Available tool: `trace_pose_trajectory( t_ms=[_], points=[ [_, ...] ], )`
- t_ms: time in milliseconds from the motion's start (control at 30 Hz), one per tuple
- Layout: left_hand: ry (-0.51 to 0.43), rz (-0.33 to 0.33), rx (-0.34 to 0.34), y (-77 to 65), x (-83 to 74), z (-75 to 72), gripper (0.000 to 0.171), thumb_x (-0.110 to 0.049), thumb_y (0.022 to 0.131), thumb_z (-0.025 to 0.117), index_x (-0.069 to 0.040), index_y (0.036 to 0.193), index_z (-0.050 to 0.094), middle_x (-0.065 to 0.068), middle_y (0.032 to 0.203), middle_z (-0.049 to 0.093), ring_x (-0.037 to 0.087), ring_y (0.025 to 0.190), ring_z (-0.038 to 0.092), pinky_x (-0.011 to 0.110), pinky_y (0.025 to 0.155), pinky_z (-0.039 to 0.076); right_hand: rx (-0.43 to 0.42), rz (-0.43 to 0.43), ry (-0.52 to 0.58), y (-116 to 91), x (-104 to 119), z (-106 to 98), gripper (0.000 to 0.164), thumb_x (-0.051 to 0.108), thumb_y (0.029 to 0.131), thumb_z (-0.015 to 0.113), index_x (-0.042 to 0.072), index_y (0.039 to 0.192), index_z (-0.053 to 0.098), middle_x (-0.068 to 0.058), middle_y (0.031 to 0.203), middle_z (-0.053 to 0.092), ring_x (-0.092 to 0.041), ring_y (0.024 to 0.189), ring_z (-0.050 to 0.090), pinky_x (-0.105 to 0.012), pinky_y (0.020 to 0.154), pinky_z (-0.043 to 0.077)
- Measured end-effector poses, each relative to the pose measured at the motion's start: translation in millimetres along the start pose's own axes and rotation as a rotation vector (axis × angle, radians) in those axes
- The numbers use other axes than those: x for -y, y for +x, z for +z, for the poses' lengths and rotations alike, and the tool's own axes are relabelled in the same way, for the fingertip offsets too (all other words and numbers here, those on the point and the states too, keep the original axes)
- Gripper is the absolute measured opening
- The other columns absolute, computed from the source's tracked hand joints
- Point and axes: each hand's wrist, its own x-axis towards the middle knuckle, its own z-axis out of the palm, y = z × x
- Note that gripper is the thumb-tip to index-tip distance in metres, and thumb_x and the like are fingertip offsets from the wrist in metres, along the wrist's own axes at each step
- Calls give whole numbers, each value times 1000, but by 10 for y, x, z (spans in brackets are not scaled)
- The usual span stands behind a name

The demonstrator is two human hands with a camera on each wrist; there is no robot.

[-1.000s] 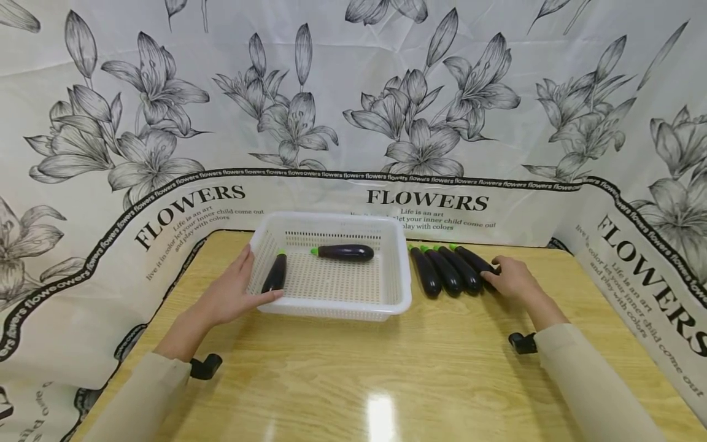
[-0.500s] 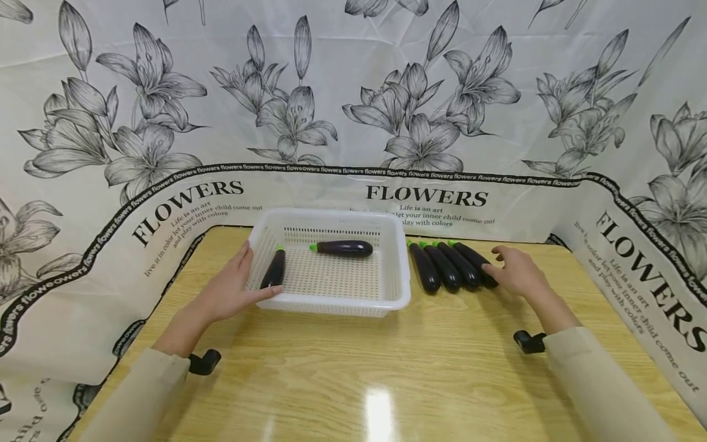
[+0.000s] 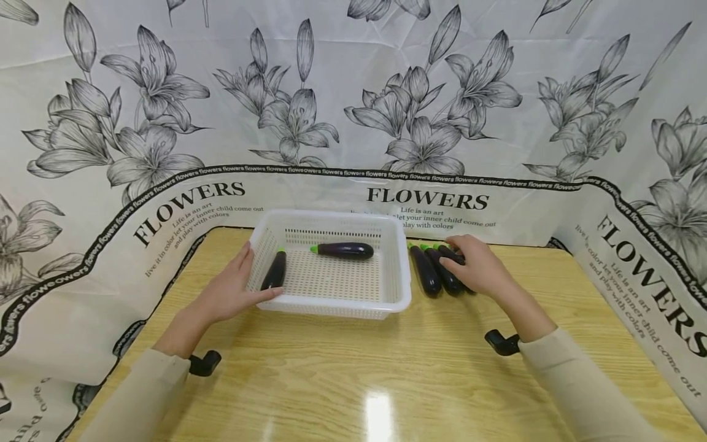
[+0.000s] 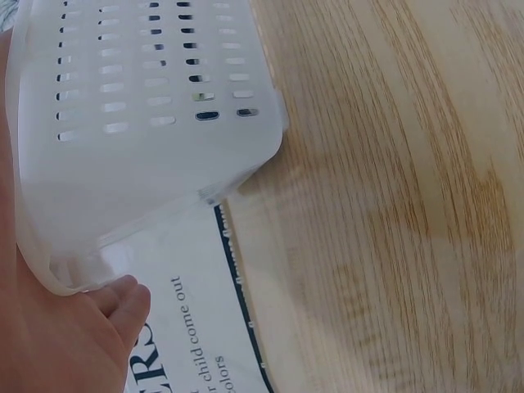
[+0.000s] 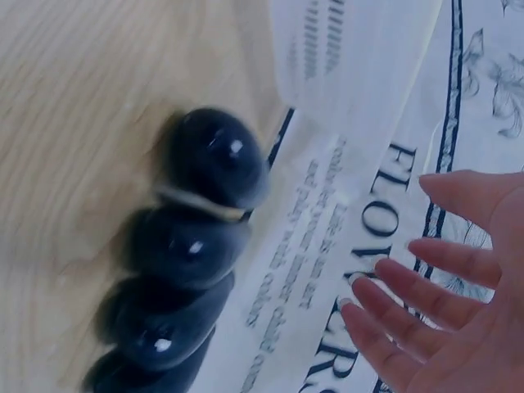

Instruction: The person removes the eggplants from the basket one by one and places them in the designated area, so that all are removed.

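Observation:
In the head view a white plastic basket [image 3: 337, 305] holds two eggplants: one eggplant [image 3: 345, 250] lies crosswise at the back, another eggplant [image 3: 274, 271] along the left side. My left hand [image 3: 234, 288] grips the basket's left end, thumb over the front rim; curled fingertips show beneath the rim in the left wrist view. Right of the basket several eggplants [image 3: 425, 272] lie side by side, green stems to the back. My right hand [image 3: 479, 265] is over the rightmost ones and partly hides them. Its fingers are spread and hold nothing in the right wrist view.
A pale wooden table [image 3: 331, 374] carries everything. White flower-printed cloth [image 3: 326, 190] hangs behind and along both sides, close to the basket's back. A black wrist camera [image 3: 501, 342] sticks out from the right sleeve, and another [image 3: 205, 363] from the left.
My right hand has moved left, from beside the rightmost eggplant to over the right part of the row. The left hand and the basket have stayed put.

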Motion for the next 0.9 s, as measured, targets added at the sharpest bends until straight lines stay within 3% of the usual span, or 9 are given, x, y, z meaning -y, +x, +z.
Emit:
trace_pose_trajectory(
  t_ms=[333, 500, 700, 900],
  points=[
    [1, 6, -3, -2, 4, 9, 129, -83, 85, 55, 1, 162, -6, 15, 170, -12, 42, 156, 5, 61, 122, 19, 10, -267, 27, 275, 392, 282, 47, 20, 100, 67, -2, 140, 57, -21, 140, 56, -39, 130, 53, -58, 108, 44],
    [6, 7, -6, -7, 22, 22, 128, -82, 85, 55, 2, 161, -5, 16, 170, -12, 43, 155, 6, 61, 122, 19, 20, -351, 13, 487, 522, 431, 47, 22, 100, 67, 0, 140, 58, -17, 139, 58, -35, 128, 55, -53, 108, 45],
    [1, 3, -20, -3, 46, 12, 128, -82, 85, 57, 2, 162, -4, 16, 170, -12, 44, 155, 6, 62, 122, 19, 109, -379, 3, 766, 639, 571, 48, 21, 100, 67, 1, 142, 56, -17, 139, 58, -35, 126, 57, -52, 107, 46],
    [-6, 16, -10, 9, 31, 13, 128, -80, 86, 58, 2, 161, -5, 17, 170, -11, 44, 155, 6, 62, 121, 19, 193, -330, -79, 954, 695, 724, 54, 24, 99, 68, 4, 147, 54, -14, 145, 55, -32, 129, 56, -51, 105, 48]
  ],
)
